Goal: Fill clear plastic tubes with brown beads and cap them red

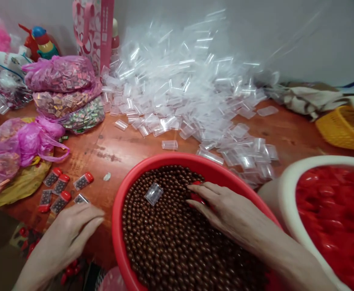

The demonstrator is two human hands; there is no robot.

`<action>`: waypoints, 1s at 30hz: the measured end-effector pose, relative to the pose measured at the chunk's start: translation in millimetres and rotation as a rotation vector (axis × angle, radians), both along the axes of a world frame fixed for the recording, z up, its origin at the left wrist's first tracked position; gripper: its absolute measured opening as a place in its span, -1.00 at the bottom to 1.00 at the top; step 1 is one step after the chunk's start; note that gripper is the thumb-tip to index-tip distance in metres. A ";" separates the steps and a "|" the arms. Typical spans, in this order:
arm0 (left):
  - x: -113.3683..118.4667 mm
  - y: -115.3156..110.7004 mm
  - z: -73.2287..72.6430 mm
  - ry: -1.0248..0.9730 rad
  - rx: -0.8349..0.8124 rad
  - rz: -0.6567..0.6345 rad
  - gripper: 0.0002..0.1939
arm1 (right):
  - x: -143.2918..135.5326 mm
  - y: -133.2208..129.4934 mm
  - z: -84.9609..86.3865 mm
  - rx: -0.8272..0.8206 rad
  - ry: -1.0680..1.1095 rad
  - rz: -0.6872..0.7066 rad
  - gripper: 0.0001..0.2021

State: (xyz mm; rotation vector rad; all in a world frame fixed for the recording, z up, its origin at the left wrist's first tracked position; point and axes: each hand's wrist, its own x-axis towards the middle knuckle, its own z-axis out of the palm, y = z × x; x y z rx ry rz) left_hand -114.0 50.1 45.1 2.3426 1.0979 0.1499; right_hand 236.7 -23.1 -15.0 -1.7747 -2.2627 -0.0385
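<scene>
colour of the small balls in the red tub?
Glossy dark brown; the small balls show best in the head view.

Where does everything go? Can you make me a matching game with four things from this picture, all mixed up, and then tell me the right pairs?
Things
1. Brown balls
2. Small clear case
3. Yellow basket
4. Right hand

Places and states
A. Has a red piece at its fingertips
B. On the far side of the white tub
C. Heaped inside the red tub
D. Lying on top of lots of little balls

Right pairs: 1-C, 2-D, 3-B, 4-A
</scene>
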 end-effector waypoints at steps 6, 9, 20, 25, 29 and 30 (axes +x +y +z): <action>99.4 18.9 0.5 -0.204 0.141 -0.371 -0.79 | -19.6 10.1 10.5 -0.201 0.021 0.023 -0.79; 124.8 20.2 -17.7 0.050 0.188 -0.584 -0.62 | -17.8 18.5 13.7 -0.343 -0.029 0.019 -0.80; 131.1 29.7 -49.5 0.230 0.197 -0.707 -0.66 | 10.8 1.6 10.9 -0.439 -0.034 -0.123 -0.80; 128.7 28.6 -46.7 0.150 0.233 -0.691 -0.60 | 10.0 3.7 10.9 -0.435 -0.015 -0.108 -0.82; 138.3 35.5 -32.3 0.225 0.317 -0.661 -0.57 | 11.0 5.0 12.1 -0.447 0.028 -0.103 -0.83; 141.8 36.9 -30.0 0.265 0.362 -0.660 -0.61 | 11.3 4.9 12.5 -0.446 0.041 -0.103 -0.83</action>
